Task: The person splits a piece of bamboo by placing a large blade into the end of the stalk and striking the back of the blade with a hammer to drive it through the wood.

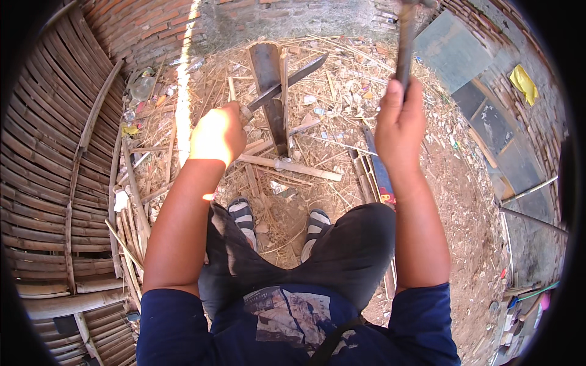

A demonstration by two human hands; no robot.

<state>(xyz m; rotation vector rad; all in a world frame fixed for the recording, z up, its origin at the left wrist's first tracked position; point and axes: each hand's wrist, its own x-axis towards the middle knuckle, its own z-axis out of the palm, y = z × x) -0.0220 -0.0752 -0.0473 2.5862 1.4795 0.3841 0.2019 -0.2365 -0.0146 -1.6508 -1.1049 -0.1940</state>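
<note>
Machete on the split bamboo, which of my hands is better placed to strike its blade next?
Probably your right hand: it's gripping the long-handled tool, held up and free of the bamboo. Your left hand is occupied, holding the machete with its blade across the bamboo.

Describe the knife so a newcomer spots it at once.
Start at the brick wall along the top, then come down to the split bamboo below it. The knife crosses that bamboo at a slant, its handle in the left hand. Unlike the pale sticks nearby, its blade is dark and tapers to a point.
</note>
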